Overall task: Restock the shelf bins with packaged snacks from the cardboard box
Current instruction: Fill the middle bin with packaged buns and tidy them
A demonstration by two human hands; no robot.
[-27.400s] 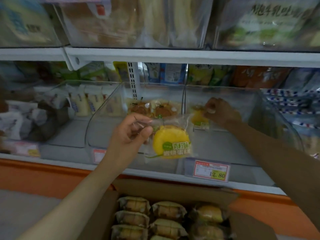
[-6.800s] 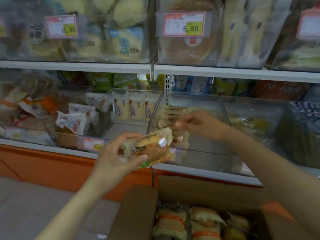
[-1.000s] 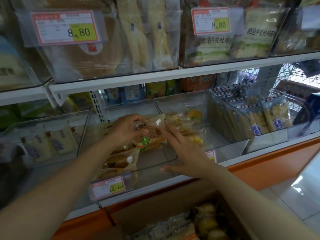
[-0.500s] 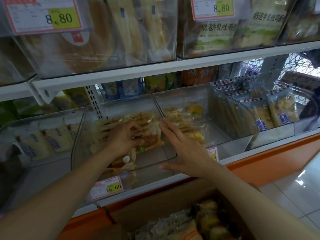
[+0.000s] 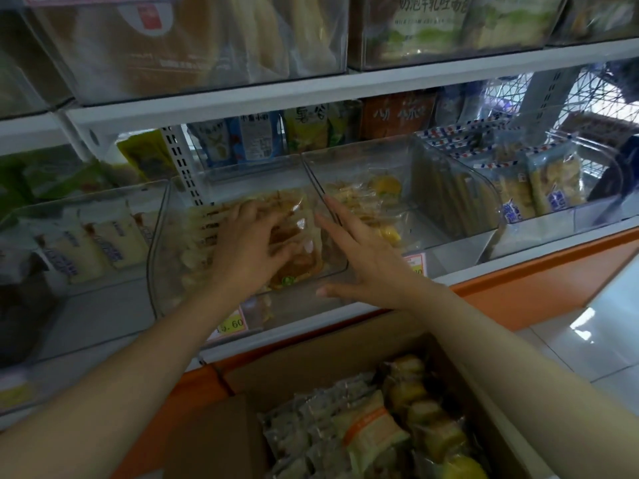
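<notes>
My left hand point(image 5: 247, 250) reaches into a clear shelf bin point(image 5: 162, 243) and lies flat, fingers spread, on a brown packaged bun point(image 5: 299, 262) among a row of the same buns. My right hand point(image 5: 363, 261) is open, its fingers stretched along the bin's right wall and its thumb on the front rim. Below, an open cardboard box point(image 5: 332, 361) holds several wrapped buns point(image 5: 371, 433) and yellow cakes point(image 5: 428, 409). The neighbouring bin point(image 5: 460, 188) to the right contains a few yellow cakes point(image 5: 383, 186).
A white shelf board point(image 5: 242, 95) with full bins above overhangs the bins. A bin of white packets point(image 5: 93, 243) stands at the left, striped packets point(image 5: 539, 191) at the right. An orange base panel point(image 5: 539, 288) runs under the shelf. Tiled floor point(image 5: 601, 337) lies at the right.
My left hand has pushed the bun lower and deeper into the bin and flattened onto it. My right hand stays against the bin's right wall. The view has moved closer.
</notes>
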